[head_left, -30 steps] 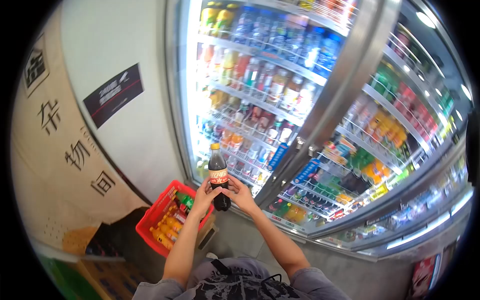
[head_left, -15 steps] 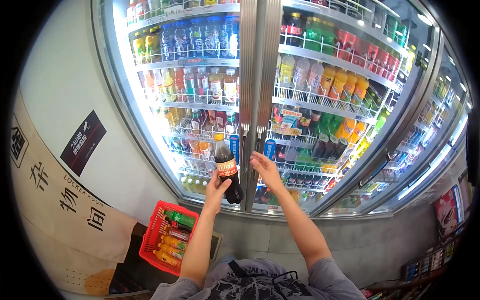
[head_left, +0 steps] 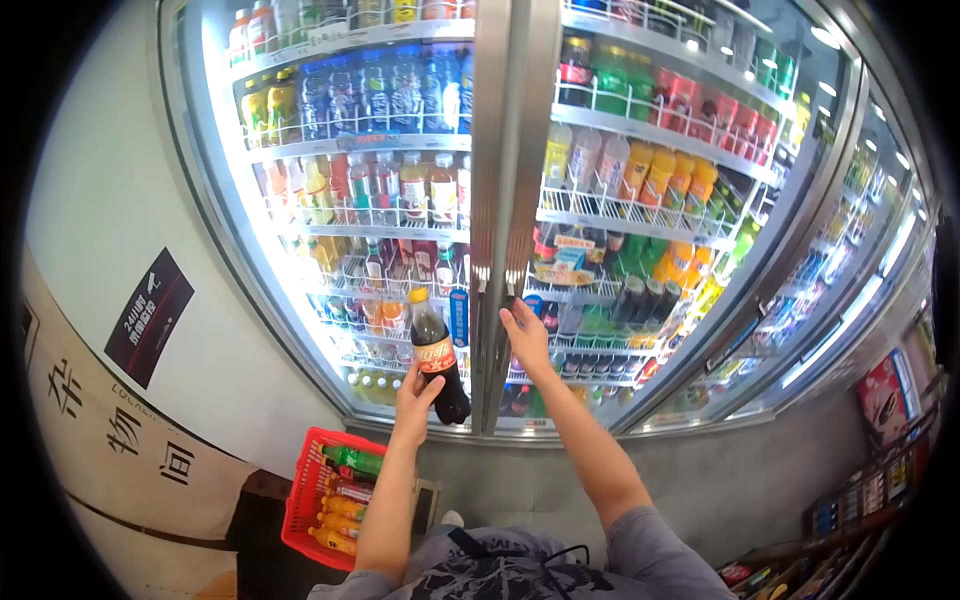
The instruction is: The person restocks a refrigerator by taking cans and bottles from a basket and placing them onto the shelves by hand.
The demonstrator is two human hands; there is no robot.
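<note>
A dark cola bottle (head_left: 440,365) with a yellow cap and a red and gold label leans slightly in my left hand (head_left: 416,398), whose fingers and thumb wrap its lower half. My right hand (head_left: 525,335) is raised at the handle edge of the right fridge door, fingers apart and nothing held in them. Whether its fingertips touch the door handle (head_left: 513,285) I cannot tell. Both glass doors look closed, with rows of bottles and cans behind them.
A red basket (head_left: 296,505) holding several orange bottles and a green one stands at the lower left. Beside it is a wall with a black sign (head_left: 149,318). More glass-door fridges run along the right, above a shelf of packaged goods (head_left: 865,490).
The right hand has let go of the bottle and moved up and right to the door handles. The left hand still holds the bottle. The view has turned right.
</note>
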